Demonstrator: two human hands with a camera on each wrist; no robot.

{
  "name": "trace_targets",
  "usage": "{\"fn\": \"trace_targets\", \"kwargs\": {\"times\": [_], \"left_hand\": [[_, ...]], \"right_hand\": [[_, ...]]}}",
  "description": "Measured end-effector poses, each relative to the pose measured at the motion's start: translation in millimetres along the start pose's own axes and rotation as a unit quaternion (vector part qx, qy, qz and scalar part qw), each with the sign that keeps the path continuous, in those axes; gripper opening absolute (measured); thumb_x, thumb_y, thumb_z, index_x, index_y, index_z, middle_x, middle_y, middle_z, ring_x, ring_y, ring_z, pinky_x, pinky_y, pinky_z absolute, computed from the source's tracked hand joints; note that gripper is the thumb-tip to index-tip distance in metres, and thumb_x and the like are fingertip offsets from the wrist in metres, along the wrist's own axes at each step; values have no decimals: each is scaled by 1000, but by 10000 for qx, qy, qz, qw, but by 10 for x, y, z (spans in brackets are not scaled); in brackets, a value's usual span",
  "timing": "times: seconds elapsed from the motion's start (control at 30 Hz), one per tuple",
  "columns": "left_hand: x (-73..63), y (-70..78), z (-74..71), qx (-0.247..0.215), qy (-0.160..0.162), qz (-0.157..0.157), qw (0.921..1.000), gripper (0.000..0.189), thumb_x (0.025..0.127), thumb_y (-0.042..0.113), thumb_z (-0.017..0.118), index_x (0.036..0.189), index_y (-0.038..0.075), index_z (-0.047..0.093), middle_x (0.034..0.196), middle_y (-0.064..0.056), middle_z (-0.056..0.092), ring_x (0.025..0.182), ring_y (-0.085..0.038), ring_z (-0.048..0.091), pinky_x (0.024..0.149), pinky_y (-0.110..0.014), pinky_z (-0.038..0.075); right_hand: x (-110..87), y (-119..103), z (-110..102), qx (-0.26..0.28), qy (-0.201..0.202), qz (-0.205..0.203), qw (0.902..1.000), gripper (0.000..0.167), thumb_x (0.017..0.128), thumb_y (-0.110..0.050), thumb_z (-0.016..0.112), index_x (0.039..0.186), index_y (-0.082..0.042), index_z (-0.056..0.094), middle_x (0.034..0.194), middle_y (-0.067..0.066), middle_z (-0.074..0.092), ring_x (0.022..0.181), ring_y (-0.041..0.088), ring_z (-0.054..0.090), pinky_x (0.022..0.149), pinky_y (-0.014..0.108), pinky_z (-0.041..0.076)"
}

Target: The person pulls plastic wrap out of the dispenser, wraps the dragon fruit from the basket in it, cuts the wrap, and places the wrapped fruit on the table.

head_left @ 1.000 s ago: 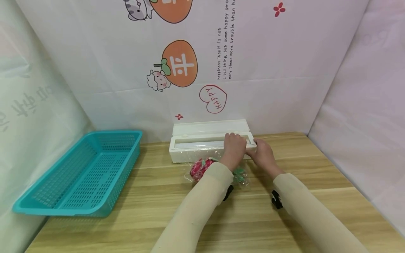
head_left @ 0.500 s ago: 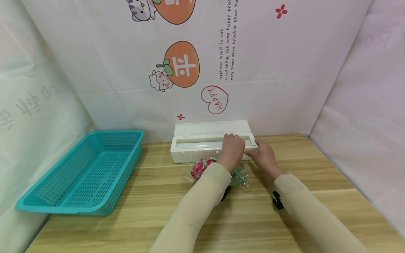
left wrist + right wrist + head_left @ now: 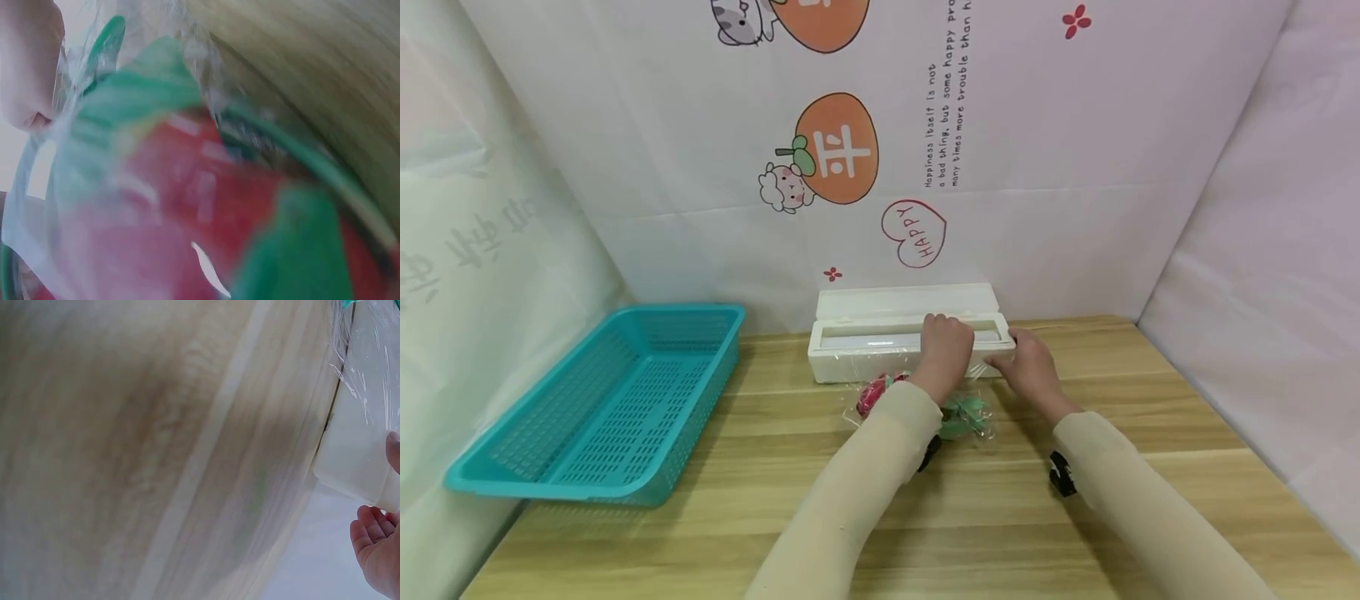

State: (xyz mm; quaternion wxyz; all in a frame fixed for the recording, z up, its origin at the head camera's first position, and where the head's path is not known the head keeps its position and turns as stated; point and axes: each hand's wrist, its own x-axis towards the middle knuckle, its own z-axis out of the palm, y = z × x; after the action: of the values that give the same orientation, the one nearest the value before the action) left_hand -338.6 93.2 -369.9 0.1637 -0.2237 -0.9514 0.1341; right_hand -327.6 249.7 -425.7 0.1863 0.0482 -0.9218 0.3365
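Observation:
A long white cling film box [image 3: 838, 365] stands at the back of the table, lid raised. My left hand [image 3: 946, 350] curls its fingers over its front edge, right of the middle; what lies under the fingers is hidden. My right hand [image 3: 1028, 371] grips the box's right end, thumb in front. Clear cling film [image 3: 375, 369] hangs down the box's front. A red bundle with green leaves [image 3: 872, 395] lies before the box under film, partly behind my left arm. In the left wrist view its red and green parts [image 3: 169, 162] are close and blurred; their kind is unclear.
A turquoise plastic basket [image 3: 658, 358] sits on the left of the wooden table [image 3: 970, 525]. White printed sheeting [image 3: 1037, 242] forms walls behind and at both sides, close behind the box's raised lid.
My left hand has slid left along the box's front edge. The film near the right end now shows creases. My right hand keeps its hold. The head view has shifted slightly.

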Motion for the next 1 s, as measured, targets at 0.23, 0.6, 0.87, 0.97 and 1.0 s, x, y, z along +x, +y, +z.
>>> {"fn": "trace_targets", "kwargs": {"times": [0.23,0.6,0.87,0.97,1.0], "left_hand": [[-55,-193,-40,-129,-229,-97,9996,20,98,19,55,98,25,74,97,7,68,86,-15,58,82,-32,41],[-124,-386,-24,-171,-429,-75,9989,20,99,19,54,99,24,74,98,5,69,88,-16,60,82,-33,42],[-181,-635,-1,-39,-256,237,9994,19,97,15,56,95,20,74,93,3,71,82,-17,62,80,-33,46],[-220,-720,39,-52,-217,333,9992,18,96,14,58,94,20,75,93,3,71,82,-17,63,80,-33,46],[-233,-751,53,-60,-209,353,9991,17,96,13,59,94,20,75,93,2,71,82,-17,63,81,-33,46]], "right_hand": [[13,27,-50,10,-61,135,9999,60,85,-17,76,130,12,49,122,31,55,112,45,53,96,55,42],[-36,-50,-51,119,-268,205,9994,58,87,-14,74,130,13,47,123,32,53,111,46,52,96,57,42],[-34,-32,-54,48,-265,200,9994,59,88,-16,73,131,13,46,125,32,52,114,46,50,97,57,41],[-38,-45,-35,25,-288,197,9994,59,88,-16,73,131,14,46,125,32,52,114,46,50,97,57,41],[-39,-51,-27,15,-296,188,9994,60,88,-16,73,132,14,46,125,32,52,114,46,50,97,57,41]]}}
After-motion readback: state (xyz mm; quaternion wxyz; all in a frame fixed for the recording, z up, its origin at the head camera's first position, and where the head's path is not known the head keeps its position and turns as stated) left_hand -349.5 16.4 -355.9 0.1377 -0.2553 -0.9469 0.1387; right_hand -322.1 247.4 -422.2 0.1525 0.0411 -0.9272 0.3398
